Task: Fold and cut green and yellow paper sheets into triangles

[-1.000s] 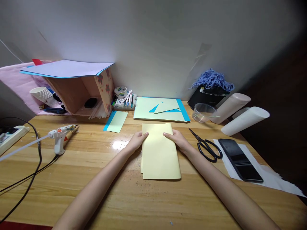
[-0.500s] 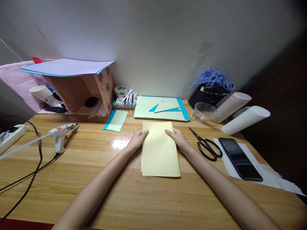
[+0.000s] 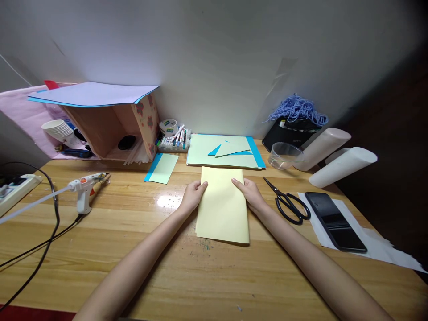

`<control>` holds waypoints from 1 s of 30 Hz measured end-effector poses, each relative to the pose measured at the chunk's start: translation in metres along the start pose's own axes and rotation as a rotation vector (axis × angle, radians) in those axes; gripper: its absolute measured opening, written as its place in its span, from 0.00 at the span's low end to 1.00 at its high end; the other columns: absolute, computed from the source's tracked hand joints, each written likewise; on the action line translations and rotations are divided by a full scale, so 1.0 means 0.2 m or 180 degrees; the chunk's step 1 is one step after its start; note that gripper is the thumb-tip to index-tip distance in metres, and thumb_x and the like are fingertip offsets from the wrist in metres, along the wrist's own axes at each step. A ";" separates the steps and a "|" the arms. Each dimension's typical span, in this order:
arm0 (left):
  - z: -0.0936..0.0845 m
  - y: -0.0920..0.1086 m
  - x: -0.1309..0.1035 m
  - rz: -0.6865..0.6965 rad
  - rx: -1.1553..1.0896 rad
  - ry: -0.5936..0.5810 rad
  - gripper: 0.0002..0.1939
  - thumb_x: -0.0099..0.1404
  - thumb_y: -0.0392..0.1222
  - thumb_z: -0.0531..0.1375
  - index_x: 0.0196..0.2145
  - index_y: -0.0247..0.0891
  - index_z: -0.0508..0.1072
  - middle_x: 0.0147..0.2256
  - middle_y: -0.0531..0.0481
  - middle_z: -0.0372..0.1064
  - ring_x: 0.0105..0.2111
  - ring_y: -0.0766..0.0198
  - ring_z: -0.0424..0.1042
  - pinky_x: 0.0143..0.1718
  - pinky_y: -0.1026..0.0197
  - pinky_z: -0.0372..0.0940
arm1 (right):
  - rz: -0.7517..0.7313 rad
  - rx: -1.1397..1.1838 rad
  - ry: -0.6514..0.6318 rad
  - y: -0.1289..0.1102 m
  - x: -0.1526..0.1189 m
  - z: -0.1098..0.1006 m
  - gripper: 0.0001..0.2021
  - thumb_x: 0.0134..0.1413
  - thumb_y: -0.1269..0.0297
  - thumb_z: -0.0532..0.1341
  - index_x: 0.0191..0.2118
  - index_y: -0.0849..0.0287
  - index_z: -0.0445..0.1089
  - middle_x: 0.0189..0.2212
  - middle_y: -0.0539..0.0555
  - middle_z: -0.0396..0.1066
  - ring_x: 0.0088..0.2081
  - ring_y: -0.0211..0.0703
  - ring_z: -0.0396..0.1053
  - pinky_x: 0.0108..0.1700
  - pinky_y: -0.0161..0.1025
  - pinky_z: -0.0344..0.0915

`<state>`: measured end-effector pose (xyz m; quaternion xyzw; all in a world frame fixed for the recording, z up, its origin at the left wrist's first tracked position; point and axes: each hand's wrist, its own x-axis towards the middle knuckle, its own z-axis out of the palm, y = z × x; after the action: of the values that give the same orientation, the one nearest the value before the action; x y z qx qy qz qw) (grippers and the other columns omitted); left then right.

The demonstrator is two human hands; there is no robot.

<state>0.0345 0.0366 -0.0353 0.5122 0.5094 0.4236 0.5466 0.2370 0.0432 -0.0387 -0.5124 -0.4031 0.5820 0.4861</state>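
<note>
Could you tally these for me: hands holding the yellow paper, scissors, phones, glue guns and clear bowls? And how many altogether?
Hands on the yellow paper, left hand and right hand: 2
Scissors: 1
Phone: 1
Glue gun: 1
Clear bowl: 1
Total: 6

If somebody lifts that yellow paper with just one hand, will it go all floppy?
The yellow paper may sag a little but probably won't go fully limp, since it looks doubled over and lies fairly flat between the left hand and right hand. It's likely light, because its edges look thin.
</note>
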 end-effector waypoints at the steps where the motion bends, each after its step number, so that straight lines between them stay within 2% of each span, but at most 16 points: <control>1: 0.00 0.00 0.00 0.0027 0.0039 0.0016 0.19 0.56 0.55 0.57 0.24 0.34 0.66 0.22 0.53 0.65 0.22 0.66 0.63 0.22 0.67 0.55 | 0.0009 -0.0007 0.0009 0.00 0.00 0.00 0.19 0.37 0.51 0.66 0.30 0.64 0.70 0.27 0.57 0.75 0.27 0.46 0.71 0.28 0.39 0.66; 6: 0.00 -0.01 0.00 0.0096 0.0231 0.0128 0.20 0.56 0.56 0.57 0.21 0.36 0.62 0.19 0.55 0.60 0.20 0.68 0.58 0.21 0.67 0.51 | 0.0028 -0.0019 -0.0008 -0.01 -0.01 0.00 0.19 0.38 0.51 0.66 0.29 0.64 0.70 0.25 0.56 0.74 0.26 0.45 0.71 0.28 0.38 0.65; 10: 0.00 -0.01 0.00 0.0151 0.0255 0.0098 0.19 0.57 0.55 0.56 0.22 0.35 0.62 0.20 0.55 0.59 0.21 0.68 0.57 0.22 0.67 0.51 | 0.0021 -0.0013 0.0012 -0.01 -0.01 0.00 0.19 0.37 0.51 0.66 0.29 0.64 0.70 0.25 0.57 0.74 0.26 0.46 0.71 0.28 0.38 0.65; 16: 0.01 -0.01 0.00 0.0256 0.0489 0.0141 0.20 0.59 0.54 0.53 0.20 0.37 0.57 0.19 0.56 0.53 0.21 0.69 0.54 0.21 0.67 0.49 | 0.0012 -0.0070 -0.0004 -0.01 -0.01 0.00 0.20 0.38 0.50 0.66 0.29 0.64 0.70 0.26 0.57 0.75 0.27 0.46 0.71 0.29 0.39 0.66; 30: 0.01 -0.02 0.00 0.0299 0.0391 0.0092 0.18 0.59 0.54 0.53 0.21 0.37 0.58 0.19 0.56 0.56 0.21 0.67 0.57 0.23 0.66 0.51 | 0.0069 -0.0093 0.0015 -0.01 -0.01 0.00 0.19 0.38 0.50 0.66 0.28 0.63 0.70 0.25 0.56 0.74 0.26 0.46 0.71 0.28 0.39 0.66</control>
<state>0.0364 0.0358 -0.0390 0.5619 0.5177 0.4241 0.4863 0.2373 0.0418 -0.0361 -0.5252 -0.4049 0.5800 0.4732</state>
